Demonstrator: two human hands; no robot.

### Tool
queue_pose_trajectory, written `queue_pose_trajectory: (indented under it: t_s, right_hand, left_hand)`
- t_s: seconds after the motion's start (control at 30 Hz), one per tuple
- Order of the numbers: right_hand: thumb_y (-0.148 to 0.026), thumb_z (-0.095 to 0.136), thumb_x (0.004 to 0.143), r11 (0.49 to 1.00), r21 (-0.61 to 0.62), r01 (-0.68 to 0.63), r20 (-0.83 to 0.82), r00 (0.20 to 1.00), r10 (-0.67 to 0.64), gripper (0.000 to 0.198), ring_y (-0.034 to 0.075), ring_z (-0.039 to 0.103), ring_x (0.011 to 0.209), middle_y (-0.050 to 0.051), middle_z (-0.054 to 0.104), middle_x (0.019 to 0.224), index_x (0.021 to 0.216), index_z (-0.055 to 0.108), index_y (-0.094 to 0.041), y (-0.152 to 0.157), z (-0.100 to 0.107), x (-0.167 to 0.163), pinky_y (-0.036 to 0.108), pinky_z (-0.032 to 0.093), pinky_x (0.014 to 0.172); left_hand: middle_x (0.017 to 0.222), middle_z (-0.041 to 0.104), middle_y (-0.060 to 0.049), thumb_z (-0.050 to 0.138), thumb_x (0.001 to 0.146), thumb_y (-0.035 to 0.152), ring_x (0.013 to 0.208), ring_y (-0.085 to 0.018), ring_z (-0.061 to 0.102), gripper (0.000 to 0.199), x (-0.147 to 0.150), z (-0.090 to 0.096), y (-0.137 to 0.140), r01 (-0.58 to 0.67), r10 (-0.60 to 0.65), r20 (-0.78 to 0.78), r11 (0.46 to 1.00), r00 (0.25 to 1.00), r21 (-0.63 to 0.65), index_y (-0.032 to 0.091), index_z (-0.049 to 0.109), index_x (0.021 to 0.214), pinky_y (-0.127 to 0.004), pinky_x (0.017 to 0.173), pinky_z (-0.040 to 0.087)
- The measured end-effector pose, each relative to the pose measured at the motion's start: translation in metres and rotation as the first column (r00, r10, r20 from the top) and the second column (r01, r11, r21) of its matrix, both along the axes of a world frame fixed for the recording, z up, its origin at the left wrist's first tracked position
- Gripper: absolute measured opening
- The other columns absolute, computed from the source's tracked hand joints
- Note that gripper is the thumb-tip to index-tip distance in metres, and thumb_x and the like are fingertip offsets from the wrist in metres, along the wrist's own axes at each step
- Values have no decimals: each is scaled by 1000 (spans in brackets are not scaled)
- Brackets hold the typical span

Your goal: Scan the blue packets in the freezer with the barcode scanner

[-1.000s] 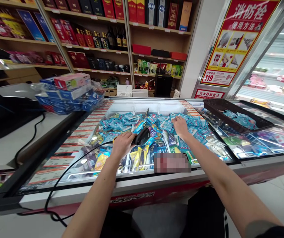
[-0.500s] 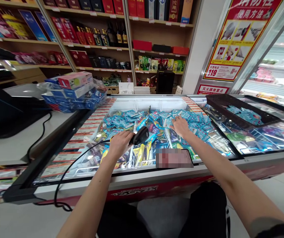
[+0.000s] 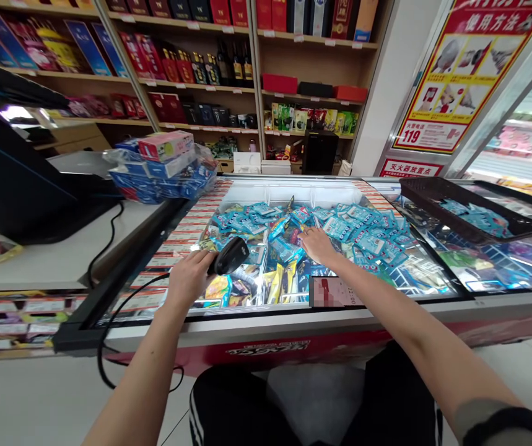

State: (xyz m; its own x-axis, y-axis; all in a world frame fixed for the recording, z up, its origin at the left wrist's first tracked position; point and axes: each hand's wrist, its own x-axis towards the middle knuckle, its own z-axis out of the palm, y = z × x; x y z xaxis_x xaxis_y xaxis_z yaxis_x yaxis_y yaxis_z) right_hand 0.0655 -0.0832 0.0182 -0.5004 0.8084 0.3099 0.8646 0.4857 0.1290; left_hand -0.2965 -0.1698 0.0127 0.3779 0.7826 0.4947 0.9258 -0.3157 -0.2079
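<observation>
While the left hand [image 3: 187,280] is wrapped round a black plastic handheld scanner [image 3: 232,255], the right hand [image 3: 318,244] is stretched over a long, white-rimmed, glass-topped freezer [image 3: 266,322], fingers at the left side of a heap of flat light-blue printed packets [image 3: 371,234]; whether it grips one cannot be told. The scanner's head points right, above the freezer's left part, and its thin black cord [image 3: 124,305] loops down past the front-left corner. Narrow yellow wrapped packs [image 3: 275,284] lie between the two hands, nearer the front. A flat dark-edged phone [image 3: 333,291], its screen mostly blurred, lies at the front edge beside the right forearm. Farther right, a shallow dark-brown tray [image 3: 523,228] holds more light-blue packets.
</observation>
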Motion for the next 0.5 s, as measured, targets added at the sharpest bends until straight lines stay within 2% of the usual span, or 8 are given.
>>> queue_pose_trajectory:
  t_s: [0.17,0.3,0.4,0.5]
  right_hand:
    - [-26,40,95,994,-16,-110,-101,989,108,29,23,53,104,12,61,112,115,60,-17,-3,-6,-48,37,39,92]
    - [-38,36,97,972,-4,-237,-177,956,232,40,22,52,110,11,56,126,127,51,-18,-4,-8,-80,36,42,92]
    - [-39,32,98,928,11,-372,-153,917,369,45,21,49,116,7,47,139,137,42,-19,-3,-9,-98,35,42,94]
    - [-37,34,98,899,-17,-438,-91,896,435,47,22,49,115,3,37,148,143,34,-23,3,-9,-110,36,42,94]
  left_hand:
    - [102,64,-10,57,77,27,100,-28,56,38,-20,-8,-9,-65,63,38,997,997,46,17,55,114,-36,80,42]
    - [99,64,-9,56,80,30,96,-26,57,34,-22,-10,-9,-131,125,72,987,990,91,18,57,111,-34,75,41]
    - [95,64,-9,56,80,31,95,-26,57,32,-22,-9,-8,-167,159,90,981,983,98,19,58,110,-34,72,40]
    - [94,64,-8,55,80,30,93,-26,57,31,-21,-8,-9,-177,169,89,979,982,97,19,58,109,-34,72,40]
